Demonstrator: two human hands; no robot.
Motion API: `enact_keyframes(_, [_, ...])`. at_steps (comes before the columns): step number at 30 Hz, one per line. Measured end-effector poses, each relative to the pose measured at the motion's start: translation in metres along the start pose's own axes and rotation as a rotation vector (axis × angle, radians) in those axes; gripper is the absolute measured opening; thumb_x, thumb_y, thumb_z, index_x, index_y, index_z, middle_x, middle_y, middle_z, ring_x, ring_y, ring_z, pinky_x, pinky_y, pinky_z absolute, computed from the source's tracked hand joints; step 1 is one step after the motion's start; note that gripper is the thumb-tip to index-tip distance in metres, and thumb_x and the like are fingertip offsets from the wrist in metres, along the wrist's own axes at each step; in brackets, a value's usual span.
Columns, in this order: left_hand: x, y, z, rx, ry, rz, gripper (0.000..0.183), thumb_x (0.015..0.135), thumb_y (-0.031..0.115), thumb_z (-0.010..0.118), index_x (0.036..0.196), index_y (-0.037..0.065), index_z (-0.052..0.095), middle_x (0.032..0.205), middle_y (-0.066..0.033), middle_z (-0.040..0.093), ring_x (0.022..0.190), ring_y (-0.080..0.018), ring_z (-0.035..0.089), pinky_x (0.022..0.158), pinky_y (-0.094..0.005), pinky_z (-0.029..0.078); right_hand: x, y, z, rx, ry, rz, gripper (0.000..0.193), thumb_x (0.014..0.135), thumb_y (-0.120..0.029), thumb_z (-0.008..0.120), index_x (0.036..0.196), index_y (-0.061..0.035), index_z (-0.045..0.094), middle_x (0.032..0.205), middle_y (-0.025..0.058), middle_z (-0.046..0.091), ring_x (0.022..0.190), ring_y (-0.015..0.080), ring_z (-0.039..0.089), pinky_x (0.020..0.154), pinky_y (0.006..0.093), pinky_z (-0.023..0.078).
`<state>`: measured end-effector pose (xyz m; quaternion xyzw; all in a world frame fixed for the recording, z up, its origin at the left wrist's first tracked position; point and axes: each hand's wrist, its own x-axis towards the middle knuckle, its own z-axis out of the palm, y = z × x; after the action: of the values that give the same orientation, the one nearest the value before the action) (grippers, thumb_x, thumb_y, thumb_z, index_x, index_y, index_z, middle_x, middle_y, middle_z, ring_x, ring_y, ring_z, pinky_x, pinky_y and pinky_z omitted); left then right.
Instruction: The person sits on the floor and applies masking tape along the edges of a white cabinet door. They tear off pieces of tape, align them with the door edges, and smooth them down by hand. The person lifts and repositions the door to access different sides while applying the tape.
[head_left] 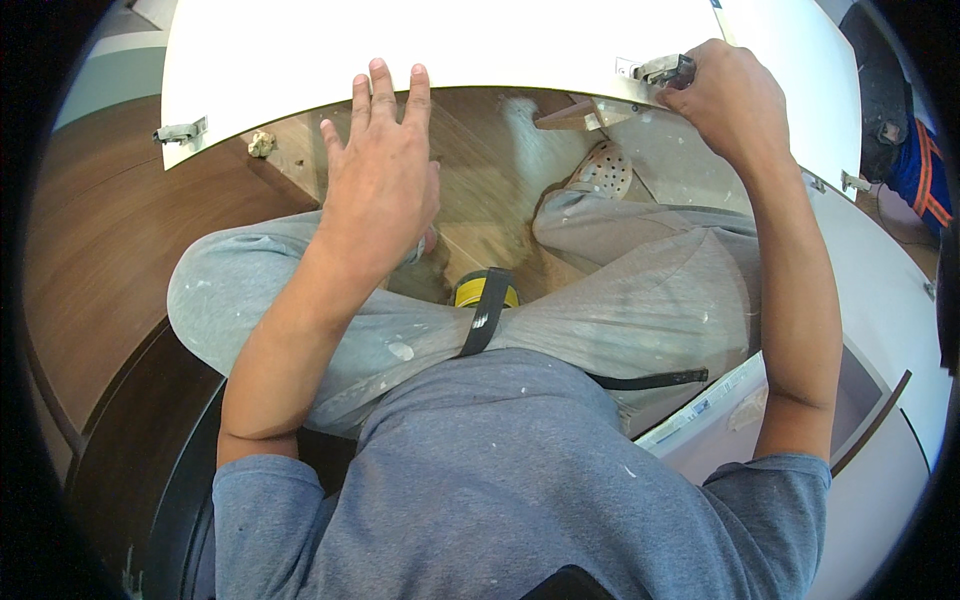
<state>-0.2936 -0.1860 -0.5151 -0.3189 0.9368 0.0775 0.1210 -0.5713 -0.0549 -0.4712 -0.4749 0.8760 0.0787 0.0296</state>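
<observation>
Above, the left hand (pixel 378 205) lies outstretched over a white panel's edge (pixel 480 86); the right hand (pixel 738 105) pinches a metal hinge (pixel 657 70).

The scene was viewed from the head, through a left-hand fisheye camera faced steeply downward. The grey-blue shirt (pixel 500 470) was taken in from close above at the near edge; the left hand (pixel 380 205) and right hand (pixel 738 108) were framed beyond, and the white panel (pixel 480 45) was cropped at the far edge.

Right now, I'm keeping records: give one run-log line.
left hand: spread over white panel edge | right hand: gripping concealed hinge
</observation>
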Motion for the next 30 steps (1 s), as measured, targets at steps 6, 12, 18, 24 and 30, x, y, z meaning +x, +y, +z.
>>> enact_keyframes(6, [-0.001, 0.0, -0.001, -0.025, 0.006, 0.001, 0.086, 0.092, 0.015, 0.071, 0.164, 0.008, 0.025, 0.166, -0.0312, 0.022, 0.155, -0.044, 0.024, 0.119, -0.0652, 0.031, 0.002, -0.011, -0.015, 0.01, -0.13, 0.038, 0.032, 0.079, -0.032, 0.083, 0.084, -0.001, 0.078, 0.075, 0.0192, 0.073, 0.07, 0.0341, 0.073, 0.07, 0.0436, 0.057])
enact_keyframes(12, [-0.001, 0.002, -0.006, -0.03, -0.013, 0.003, 0.087, 0.091, 0.014, 0.071, 0.164, 0.008, 0.024, 0.166, -0.0309, 0.021, 0.155, -0.0438, 0.023, 0.119, -0.0655, 0.03, 0.002, 0.0, -0.004, 0.008, -0.037, 0.01, 0.033, 0.079, -0.033, 0.082, 0.085, -0.0011, 0.078, 0.078, 0.0196, 0.074, 0.074, 0.0355, 0.073, 0.072, 0.0444, 0.058])
enact_keyframes(18, [-0.001, 0.003, -0.004, -0.041, -0.02, -0.012, 0.088, 0.09, 0.015, 0.072, 0.164, 0.008, 0.024, 0.167, -0.0302, 0.019, 0.155, -0.0435, 0.023, 0.12, -0.0658, 0.029, 0.003, -0.005, -0.013, 0.004, -0.138, 0.044, 0.029, 0.078, -0.028, 0.082, 0.093, -0.0028, 0.079, 0.088, 0.02, 0.076, 0.083, 0.0354, 0.075, 0.078, 0.0454, 0.06])
enact_keyframes(24, [0.001, 0.007, 0.008, 0.083, 0.011, 0.016, 0.092, 0.09, 0.018, 0.073, 0.163, 0.001, 0.02, 0.168, -0.0287, 0.017, 0.156, -0.0435, 0.022, 0.12, -0.0645, 0.028, 0.003, -0.005, -0.014, 0.011, -0.15, 0.032, 0.031, 0.078, -0.028, 0.082, 0.093, -0.0012, 0.078, 0.084, 0.0202, 0.076, 0.079, 0.035, 0.075, 0.076, 0.0441, 0.06])
enact_keyframes(30, [0.003, 0.012, 0.02, 0.123, 0.065, 0.026, 0.092, 0.091, 0.02, 0.073, 0.161, -0.007, 0.018, 0.168, -0.0294, 0.017, 0.156, -0.0439, 0.021, 0.123, -0.062, 0.023, 0.002, 0.001, -0.004, 0.035, -0.079, 0.011, 0.029, 0.078, -0.028, 0.081, 0.09, -0.0013, 0.078, 0.083, 0.0204, 0.075, 0.079, 0.0352, 0.075, 0.076, 0.0447, 0.06])
